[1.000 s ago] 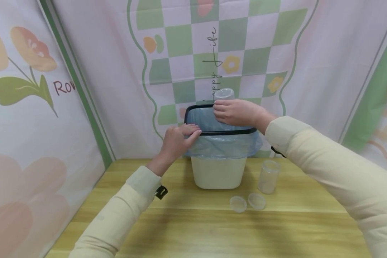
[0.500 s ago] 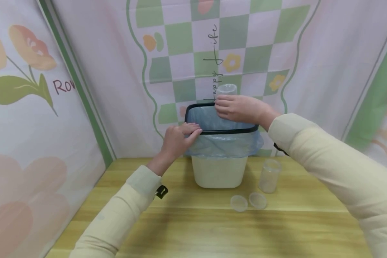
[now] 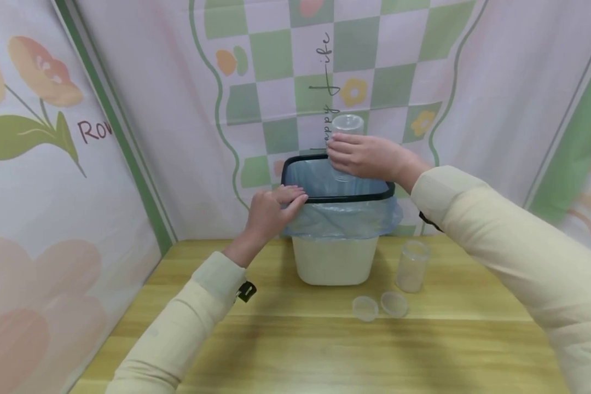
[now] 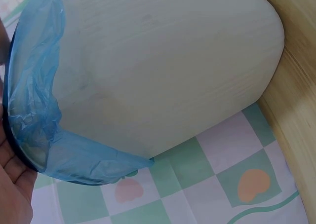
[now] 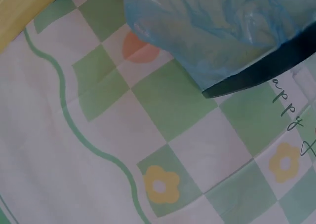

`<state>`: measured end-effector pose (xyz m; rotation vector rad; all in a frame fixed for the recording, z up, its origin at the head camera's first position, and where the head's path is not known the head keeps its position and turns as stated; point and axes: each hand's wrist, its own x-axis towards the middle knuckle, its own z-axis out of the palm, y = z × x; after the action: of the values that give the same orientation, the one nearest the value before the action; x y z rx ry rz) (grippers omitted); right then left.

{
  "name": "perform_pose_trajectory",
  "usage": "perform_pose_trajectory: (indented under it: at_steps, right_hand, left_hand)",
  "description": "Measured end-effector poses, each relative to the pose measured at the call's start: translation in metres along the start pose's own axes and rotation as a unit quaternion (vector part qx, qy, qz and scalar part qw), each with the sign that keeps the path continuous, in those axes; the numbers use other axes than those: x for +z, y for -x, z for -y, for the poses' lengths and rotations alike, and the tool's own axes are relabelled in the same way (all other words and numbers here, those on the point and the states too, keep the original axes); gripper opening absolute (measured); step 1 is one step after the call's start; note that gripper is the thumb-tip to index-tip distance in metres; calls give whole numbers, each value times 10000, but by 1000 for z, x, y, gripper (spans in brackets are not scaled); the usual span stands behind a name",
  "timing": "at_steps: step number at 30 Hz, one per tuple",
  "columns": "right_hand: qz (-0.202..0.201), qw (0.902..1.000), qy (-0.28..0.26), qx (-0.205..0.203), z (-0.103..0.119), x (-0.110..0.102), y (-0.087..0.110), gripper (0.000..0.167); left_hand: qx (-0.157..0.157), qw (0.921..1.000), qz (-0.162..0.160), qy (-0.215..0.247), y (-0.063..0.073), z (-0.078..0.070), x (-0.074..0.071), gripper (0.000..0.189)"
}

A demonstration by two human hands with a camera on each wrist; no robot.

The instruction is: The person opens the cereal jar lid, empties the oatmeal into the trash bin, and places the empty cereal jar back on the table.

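In the head view, my right hand (image 3: 366, 156) grips a clear plastic jar (image 3: 347, 125) above the opening of a lined waste bin (image 3: 335, 261). The jar looks upside down, its lower end showing beneath the fingers; whether anything is inside cannot be told. My left hand (image 3: 274, 210) rests on the bin's black rim (image 3: 345, 199) at the near left corner, fingers straight. From the left wrist view, part of that hand (image 4: 12, 189) shows beside the rim and the blue bag (image 4: 34, 95). Neither right hand nor held jar shows clearly in the right wrist view.
Right of the bin a second clear jar (image 3: 412, 267) stands on the wooden table (image 3: 295, 350). Two round translucent lids (image 3: 365, 308) lie in front of it. A patterned curtain (image 3: 172, 109) hangs behind the bin, with another cloth (image 3: 44, 197) at the left.
My right hand has lifted the jar somewhat higher above the bin, so more of its lower end shows. The left hand stays on the rim. The head view has shifted slightly.
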<state>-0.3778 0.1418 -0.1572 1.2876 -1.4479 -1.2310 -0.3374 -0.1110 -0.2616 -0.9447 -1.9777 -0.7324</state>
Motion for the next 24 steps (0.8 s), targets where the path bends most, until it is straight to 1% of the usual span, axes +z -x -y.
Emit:
perform_pose_trajectory:
  at_steps: [4, 5, 7, 10, 11, 12, 15, 17, 18, 21, 22, 24]
  right_hand:
    - [-52, 9988, -32, -494, 2, 1, 0, 32]
    - [-70, 9984, -56, -550, 2, 1, 1, 32]
    - [-111, 9990, -97, -419, 1, 1, 3, 34]
    - [-265, 9996, -118, 27, -2, 0, 5, 37]
    - [-306, 9994, -98, 86, -2, 0, 5, 37]
    - [-319, 9994, -125, 60, -2, 1, 6, 37]
    - [-233, 9990, -159, -348, 1, 2, 6, 33]
    - [-166, 9985, -190, -483, 3, 3, 6, 32]
    - [-178, 9987, -213, -422, 4, 3, 6, 32]
    - [-272, 9995, -141, 37, 4, 4, 7, 34]
    - [-289, 9995, -89, 100, 4, 4, 7, 35]
    - [-254, 9997, 1, -51, 4, 4, 6, 35]
  left_hand:
    - [-24, 10000, 41, -30, 1, -1, -1, 15]
    - [-17, 10000, 43, -33, 1, -1, -1, 15]
    - [13, 10000, 41, -27, 0, -1, 0, 15]
    - [53, 10000, -1, 10, 0, 0, 1, 15]
    - [58, 10000, -10, 16, 0, 0, 1, 14]
    - [64, 10000, -9, 13, -1, 0, 1, 14]
    - [53, 10000, 24, 4, 0, -1, 1, 14]
    - [28, 10000, 50, 2, 0, -1, 1, 14]
    - [17, 10000, 61, 3, 0, -1, 1, 14]
    - [-23, 10000, 67, 19, 1, 0, 1, 15]
    - [-25, 10000, 66, 16, 1, 0, 1, 15]
    - [-23, 10000, 77, -3, 1, 0, 1, 15]
